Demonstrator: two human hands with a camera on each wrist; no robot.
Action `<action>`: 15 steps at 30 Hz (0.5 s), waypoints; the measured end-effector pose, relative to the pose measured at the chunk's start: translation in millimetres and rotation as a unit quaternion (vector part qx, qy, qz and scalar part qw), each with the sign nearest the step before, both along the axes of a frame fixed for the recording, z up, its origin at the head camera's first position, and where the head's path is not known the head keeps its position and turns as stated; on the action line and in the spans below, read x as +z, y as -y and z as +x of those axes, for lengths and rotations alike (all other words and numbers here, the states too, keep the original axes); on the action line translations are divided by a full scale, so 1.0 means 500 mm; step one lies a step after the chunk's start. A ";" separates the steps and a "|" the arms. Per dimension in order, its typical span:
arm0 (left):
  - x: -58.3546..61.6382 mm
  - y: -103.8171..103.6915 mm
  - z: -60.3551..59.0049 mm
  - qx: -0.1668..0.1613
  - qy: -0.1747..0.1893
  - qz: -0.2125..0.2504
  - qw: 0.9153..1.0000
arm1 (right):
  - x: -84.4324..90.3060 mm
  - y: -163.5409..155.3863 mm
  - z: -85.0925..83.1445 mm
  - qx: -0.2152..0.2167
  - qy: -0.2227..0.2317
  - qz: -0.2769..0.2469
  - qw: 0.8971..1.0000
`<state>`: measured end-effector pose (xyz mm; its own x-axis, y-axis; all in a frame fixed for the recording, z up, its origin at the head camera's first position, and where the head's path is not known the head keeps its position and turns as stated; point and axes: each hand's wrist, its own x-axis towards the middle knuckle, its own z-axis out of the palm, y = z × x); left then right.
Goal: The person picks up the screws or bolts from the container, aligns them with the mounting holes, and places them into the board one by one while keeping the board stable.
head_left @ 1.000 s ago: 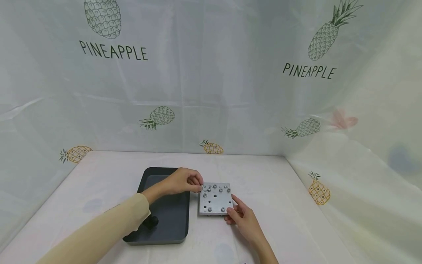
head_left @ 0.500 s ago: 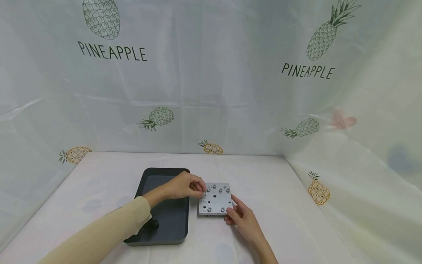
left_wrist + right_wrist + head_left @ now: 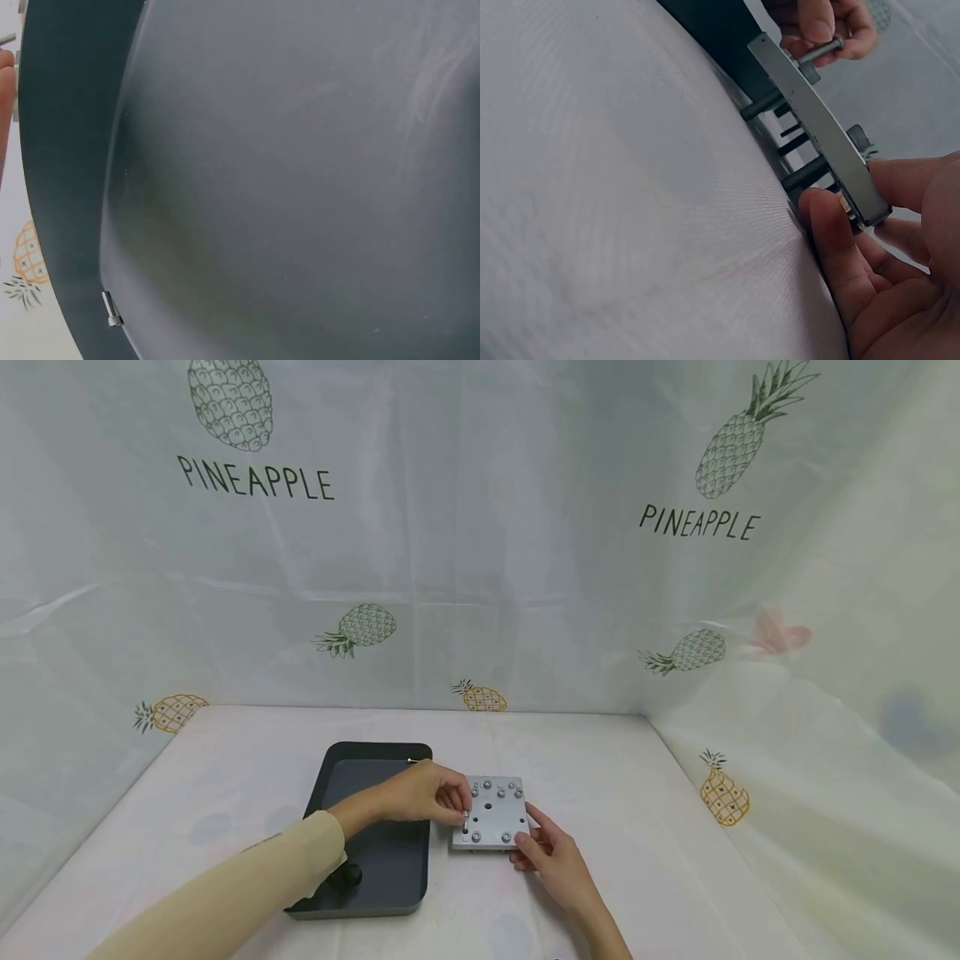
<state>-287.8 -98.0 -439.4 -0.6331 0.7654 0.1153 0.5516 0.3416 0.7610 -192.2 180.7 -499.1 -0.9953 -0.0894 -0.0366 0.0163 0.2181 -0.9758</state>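
The metal plate (image 3: 490, 814) lies flat in the middle of the bench (image 3: 645, 827), just right of the dark tray (image 3: 390, 868). It is square and grey, with bolt heads standing up along its far edge and near its near corners, and a dark hole near its middle. In the right wrist view I see it edge-on (image 3: 817, 135), raised off the cloth on threaded bolt shanks that stick out beneath it.

My left hand (image 3: 423, 793) reaches in from the left across the tray, and its grip is narrow, thumb and fingertips pinching a small bolt (image 3: 466, 816) at the plate's left edge. The right wrist view shows that bolt (image 3: 821, 52) lying sideways between my fingers (image 3: 817, 22), just above the plate's far end.

My right hand (image 3: 551, 852) is at the plate's near right corner. Its grip is on the plate itself: the thumb (image 3: 836, 240) presses against the underside beside the shanks while the other fingers curl over the top face.

In the tray, a loose silver screw (image 3: 111, 309) lies by the rim, and a black round object (image 3: 347, 875) sits at the near end beside my cream sleeve (image 3: 247, 893). A pineapple-print cloth (image 3: 480, 527) covers the bench and hangs behind and to the right.
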 end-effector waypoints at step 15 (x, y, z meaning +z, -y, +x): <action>-0.010 -0.005 0.000 -0.026 -0.002 -0.007 1.000 | 0.001 0.002 0.001 -0.002 -0.001 0.008 1.000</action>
<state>-287.8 -95.6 -444.6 -0.5918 0.7989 0.1076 0.5725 0.3225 0.7539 -191.6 179.6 -498.6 -0.9956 -0.0858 -0.0364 0.0155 0.2328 -0.9724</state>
